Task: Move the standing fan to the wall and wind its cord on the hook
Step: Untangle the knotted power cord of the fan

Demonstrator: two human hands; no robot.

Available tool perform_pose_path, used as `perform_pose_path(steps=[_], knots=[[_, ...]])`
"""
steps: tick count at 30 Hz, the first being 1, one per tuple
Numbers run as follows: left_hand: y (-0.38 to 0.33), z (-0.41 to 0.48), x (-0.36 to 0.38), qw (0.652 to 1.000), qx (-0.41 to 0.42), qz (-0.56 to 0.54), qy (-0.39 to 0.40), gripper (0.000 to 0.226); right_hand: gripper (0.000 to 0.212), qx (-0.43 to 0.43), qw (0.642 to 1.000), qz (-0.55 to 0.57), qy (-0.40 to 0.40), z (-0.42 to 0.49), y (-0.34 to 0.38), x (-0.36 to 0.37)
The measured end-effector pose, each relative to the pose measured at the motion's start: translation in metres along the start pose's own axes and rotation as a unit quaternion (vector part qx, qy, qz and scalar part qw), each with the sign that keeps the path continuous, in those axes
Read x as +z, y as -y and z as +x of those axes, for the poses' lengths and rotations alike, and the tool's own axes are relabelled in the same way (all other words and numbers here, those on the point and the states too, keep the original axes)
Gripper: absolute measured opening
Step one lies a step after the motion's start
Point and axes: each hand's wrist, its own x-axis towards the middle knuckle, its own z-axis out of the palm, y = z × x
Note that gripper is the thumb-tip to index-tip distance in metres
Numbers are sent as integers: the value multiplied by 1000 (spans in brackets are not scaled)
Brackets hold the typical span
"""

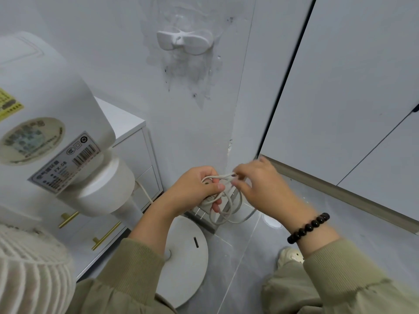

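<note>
Hands nearly touching, low down by the wall [199,123]. My left hand [199,189] is curled round a bunch of cord [224,214] loops that dangle below it, and my right hand [260,184] pinches the top strand of the same bunch, beaded bracelet [308,227] on that wrist. The fan [56,109] stands left of them, base on the floor [260,257], just beside a white drawer unit [136,137]. The hook [184,41] sits on the wall well above, no cord on it yet.
</note>
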Motion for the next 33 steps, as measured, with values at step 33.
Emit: perform_pose_path(steps=[33], knots=[[-6,-2,-3,991,37,-112,-55,38,46,156,979,130,-11,3,-25,-12]])
